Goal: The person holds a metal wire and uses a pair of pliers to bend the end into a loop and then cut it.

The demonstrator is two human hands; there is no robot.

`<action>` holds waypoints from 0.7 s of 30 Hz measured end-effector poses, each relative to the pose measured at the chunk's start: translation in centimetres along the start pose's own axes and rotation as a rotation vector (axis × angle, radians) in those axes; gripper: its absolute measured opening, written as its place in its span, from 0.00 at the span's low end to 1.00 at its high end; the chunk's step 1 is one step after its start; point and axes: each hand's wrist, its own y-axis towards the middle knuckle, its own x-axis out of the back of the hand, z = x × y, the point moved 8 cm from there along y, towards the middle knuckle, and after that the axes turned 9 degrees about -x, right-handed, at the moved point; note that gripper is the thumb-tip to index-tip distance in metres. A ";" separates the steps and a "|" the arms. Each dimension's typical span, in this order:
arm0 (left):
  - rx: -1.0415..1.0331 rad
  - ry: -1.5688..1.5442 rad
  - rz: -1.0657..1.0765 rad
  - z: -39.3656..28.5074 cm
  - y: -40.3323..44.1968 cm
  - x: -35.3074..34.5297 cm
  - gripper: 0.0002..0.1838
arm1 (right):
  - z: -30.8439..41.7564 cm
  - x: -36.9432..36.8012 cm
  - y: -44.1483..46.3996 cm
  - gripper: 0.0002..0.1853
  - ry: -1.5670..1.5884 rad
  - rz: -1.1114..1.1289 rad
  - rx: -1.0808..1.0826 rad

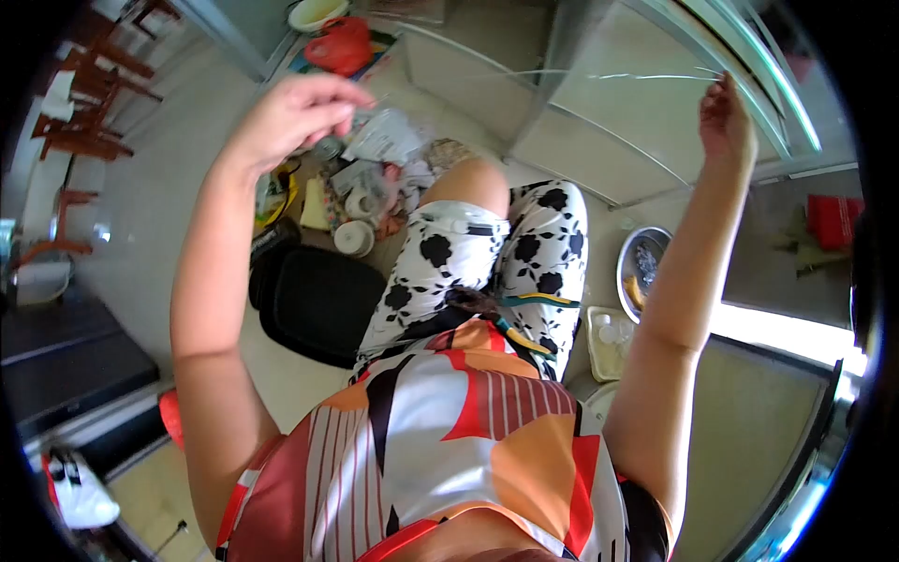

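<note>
A thin, clear line (637, 77), like fishing line, stretches across the space in front of me. My right hand (726, 122), raised at the far right, pinches one end between its fingertips. On the other side my left hand (304, 112) is lifted with thumb and fingers drawn together; the line runs faintly towards its fingertips, where it is hard to see. Pliers (538, 300) with green and yellow handles rest on my lap, over white trousers (435, 251) with black flowers. Neither hand touches them.
Plastic bags (384, 139), a tape roll (354, 238) and other clutter lie on the floor ahead, beside a black stool (318, 304). A metal bowl (626, 272) and a pale tray (599, 361) stand at right. Glass-panelled furniture (609, 150) is in front.
</note>
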 end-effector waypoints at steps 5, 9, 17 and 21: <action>0.215 0.007 0.120 3.9 -2.8 -1.5 0.11 | -1.8 -2.1 -4.6 0.10 -0.035 -0.075 0.022; 0.470 0.018 0.312 9.0 -5.3 -2.7 0.09 | -4.3 -5.8 -9.1 0.10 -0.078 -0.117 0.006; 0.293 0.853 0.443 10.8 -3.5 -6.0 0.13 | -11.9 -8.9 -16.0 0.08 -0.125 -0.199 -0.113; -0.118 -0.187 0.052 2.3 1.9 -13.8 0.20 | -15.4 -10.5 -18.2 0.08 -0.113 -0.162 -0.219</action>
